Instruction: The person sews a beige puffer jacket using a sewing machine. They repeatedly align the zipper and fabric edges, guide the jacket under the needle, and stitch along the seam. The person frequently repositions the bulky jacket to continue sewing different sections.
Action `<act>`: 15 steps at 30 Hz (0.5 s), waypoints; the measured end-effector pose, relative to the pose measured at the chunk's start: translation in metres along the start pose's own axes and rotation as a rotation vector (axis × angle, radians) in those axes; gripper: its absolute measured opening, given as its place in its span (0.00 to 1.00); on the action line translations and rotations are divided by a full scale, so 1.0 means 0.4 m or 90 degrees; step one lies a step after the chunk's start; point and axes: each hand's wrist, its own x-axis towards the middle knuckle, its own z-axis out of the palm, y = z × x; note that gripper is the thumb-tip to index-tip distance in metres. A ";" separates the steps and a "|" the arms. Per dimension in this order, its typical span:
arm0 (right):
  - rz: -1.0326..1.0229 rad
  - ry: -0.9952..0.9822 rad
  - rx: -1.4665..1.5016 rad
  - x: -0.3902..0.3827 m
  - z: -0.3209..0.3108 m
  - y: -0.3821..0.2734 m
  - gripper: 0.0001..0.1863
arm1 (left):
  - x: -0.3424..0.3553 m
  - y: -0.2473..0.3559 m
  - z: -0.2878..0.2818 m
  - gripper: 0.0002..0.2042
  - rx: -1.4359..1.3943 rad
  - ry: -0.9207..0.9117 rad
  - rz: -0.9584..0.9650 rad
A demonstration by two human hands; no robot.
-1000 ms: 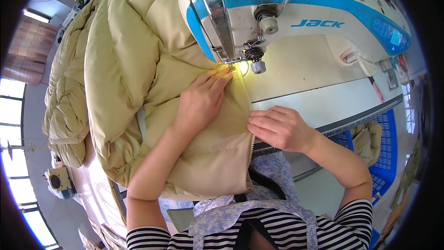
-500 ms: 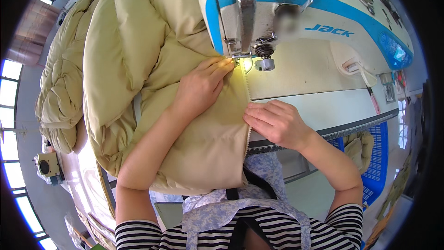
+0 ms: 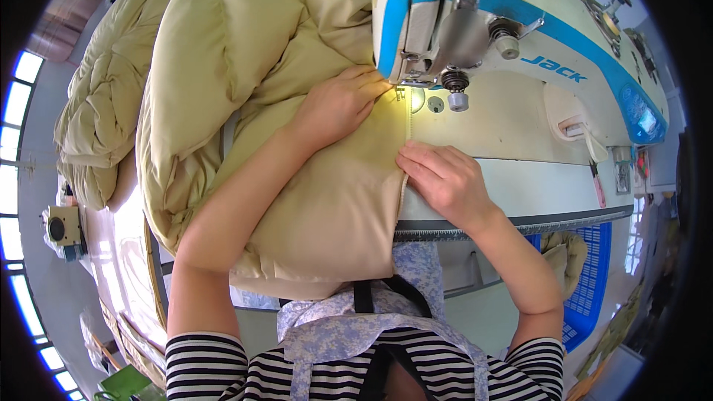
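Item: beige quilted down garment (image 3: 245, 96), puffy and matte, heaped over the table beyond the left hand (image 3: 338, 108); a smoother flat panel runs back toward the person's lap.

Left hand: fingers spread flat, pressing the panel, fingertips just short of the presser foot (image 3: 405, 93).

Right hand (image 3: 442, 178): fingers together, curled down on the zipper edge (image 3: 405, 156), pressing rather than pinching it against the pale, smooth machine bed (image 3: 520, 178).

Machine: white industrial sewing machine (image 3: 520, 37) with blue trim, hard and glossy, its head directly above the left fingertips.

Risks, judged: the left fingertips sit very near the needle, so a forward slip could catch them. The bulky heap beyond the left hand may drag and skew the seam. The slippery shell could shift under either palm and let the zipper tape pucker.
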 end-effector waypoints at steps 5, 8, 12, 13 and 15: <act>0.457 0.115 0.509 -0.048 -0.047 -0.156 0.23 | -0.016 0.046 -0.043 0.17 0.017 0.005 0.018; 0.656 -0.037 0.882 -0.134 -0.071 -0.260 0.24 | -0.107 0.144 -0.093 0.21 0.012 0.014 -0.020; 0.745 -0.295 1.002 -0.207 -0.031 -0.309 0.24 | -0.189 0.155 -0.123 0.27 0.104 -0.147 0.008; 0.768 -0.318 1.083 -0.216 -0.024 -0.313 0.23 | -0.195 0.137 -0.128 0.27 0.085 -0.123 0.025; 0.771 -0.298 1.051 -0.223 -0.015 -0.327 0.20 | -0.192 0.097 -0.138 0.27 0.080 -0.176 0.001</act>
